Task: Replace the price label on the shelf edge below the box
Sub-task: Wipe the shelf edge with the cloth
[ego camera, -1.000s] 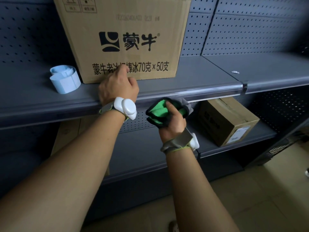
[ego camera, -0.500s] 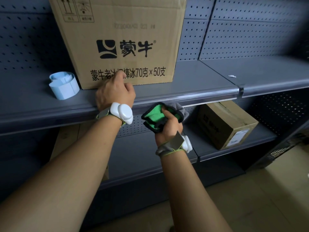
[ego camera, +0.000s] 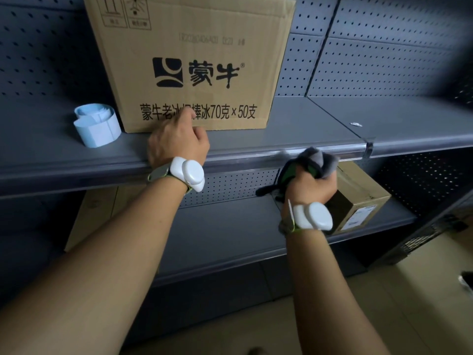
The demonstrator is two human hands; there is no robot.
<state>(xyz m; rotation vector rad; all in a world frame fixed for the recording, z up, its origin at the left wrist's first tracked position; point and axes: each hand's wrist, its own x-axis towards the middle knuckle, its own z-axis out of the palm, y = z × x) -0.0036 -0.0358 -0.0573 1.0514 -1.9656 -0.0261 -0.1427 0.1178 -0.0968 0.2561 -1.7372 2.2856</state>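
Head view: left hand (ego camera: 176, 144) rests on the shelf edge (ego camera: 243, 156) below the box (ego camera: 194, 62), fingers curled, gripping nothing. Right hand (ego camera: 311, 187) clenches a cloth (ego camera: 316, 160) against the edge strip. No label visible there. Wipe the strip in firm, even passes; label roll (ego camera: 96, 129) waits left of box.

Matt brown cardboard box (ego camera: 189, 62); matt grey metal shelf (ego camera: 294, 129) with a glossy, perhaps plastic, edge strip (ego camera: 245, 152); soft fuzzy cloth (ego camera: 316, 162).

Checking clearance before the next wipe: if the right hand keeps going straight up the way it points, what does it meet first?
Probably the shelf edge: the cloth bunched in the right hand sits right at it, though contact is unclear.
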